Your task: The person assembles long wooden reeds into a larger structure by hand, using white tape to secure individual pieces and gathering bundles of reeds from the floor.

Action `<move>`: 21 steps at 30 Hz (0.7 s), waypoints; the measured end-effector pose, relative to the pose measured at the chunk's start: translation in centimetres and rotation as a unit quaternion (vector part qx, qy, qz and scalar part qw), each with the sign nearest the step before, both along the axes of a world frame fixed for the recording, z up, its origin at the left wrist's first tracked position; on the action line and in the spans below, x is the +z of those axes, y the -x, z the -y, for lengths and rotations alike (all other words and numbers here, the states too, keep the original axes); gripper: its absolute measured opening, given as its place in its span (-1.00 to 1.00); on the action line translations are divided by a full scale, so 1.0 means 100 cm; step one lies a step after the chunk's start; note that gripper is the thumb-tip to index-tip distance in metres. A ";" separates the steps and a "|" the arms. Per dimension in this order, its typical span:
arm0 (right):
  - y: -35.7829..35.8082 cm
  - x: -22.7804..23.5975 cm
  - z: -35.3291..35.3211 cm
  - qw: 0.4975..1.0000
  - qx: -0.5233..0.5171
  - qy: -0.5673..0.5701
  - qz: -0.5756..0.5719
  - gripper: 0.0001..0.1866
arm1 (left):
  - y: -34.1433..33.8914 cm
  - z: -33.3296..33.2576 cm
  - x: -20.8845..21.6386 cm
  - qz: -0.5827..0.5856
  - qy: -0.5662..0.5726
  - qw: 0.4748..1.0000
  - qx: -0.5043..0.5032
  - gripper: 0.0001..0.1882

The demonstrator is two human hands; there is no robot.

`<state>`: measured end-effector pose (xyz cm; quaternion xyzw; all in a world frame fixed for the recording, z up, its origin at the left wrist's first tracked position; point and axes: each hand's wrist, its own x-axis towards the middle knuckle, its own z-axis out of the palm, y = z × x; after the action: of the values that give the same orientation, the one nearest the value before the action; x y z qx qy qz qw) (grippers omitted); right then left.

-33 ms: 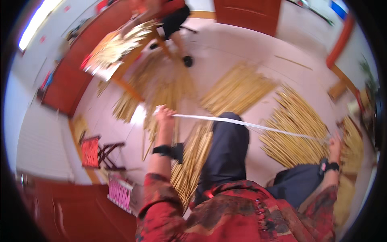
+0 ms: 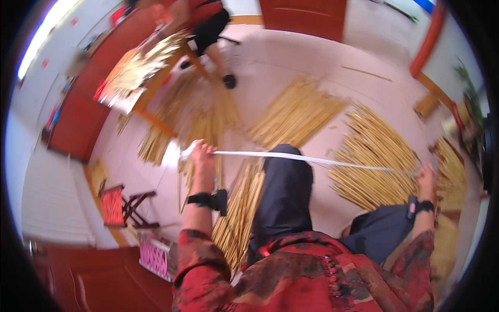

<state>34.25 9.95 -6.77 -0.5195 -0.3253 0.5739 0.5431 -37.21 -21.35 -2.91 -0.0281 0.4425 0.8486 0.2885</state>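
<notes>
A long white strap (image 2: 322, 160) is stretched nearly straight across in front of me, passing over my dark-trousered knee. Its left end is in the closed fingers of my left hand (image 2: 202, 154), where a bit of white sticks out beyond the fist. My right hand (image 2: 425, 178) is closed on the thinner-looking right end, blurred at the fingertips. Below the strap's right half lies a spread of yellow stalks (image 2: 377, 156) on the floor. Another narrow bundle of stalks (image 2: 239, 213) lies beside my left forearm.
More stalks (image 2: 299, 112) lie farther ahead. At the far left, a person (image 2: 208, 26) works at a wooden table (image 2: 156, 122) heaped with pale stalks (image 2: 138, 70). A red folding stool (image 2: 113, 207) and a pink-fronted box (image 2: 154, 258) stand at left, potted greenery (image 2: 468, 86) at right.
The whole view has shifted slightly left. My left hand sits a little lower and the strap lies more level, still taut between both hands.
</notes>
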 end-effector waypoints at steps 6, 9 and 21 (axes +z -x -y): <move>0.083 0.038 0.030 0.999 0.036 -0.012 -0.004 -0.72 | -0.028 -0.059 0.020 -0.010 -0.007 0.991 -0.130 -0.79; 0.105 0.063 0.039 0.999 0.032 0.000 -0.031 -0.76 | -0.045 -0.085 0.044 -0.040 -0.013 0.974 -0.221 -0.84; 0.165 0.081 0.050 0.992 0.092 0.017 -0.086 -0.79 | -0.076 -0.104 0.059 -0.097 0.145 0.911 -0.374 -0.72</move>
<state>17.74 4.92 1.33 -0.4451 -0.3140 0.6697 0.5047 -29.63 -10.94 2.98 0.1807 0.5649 0.6036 0.5328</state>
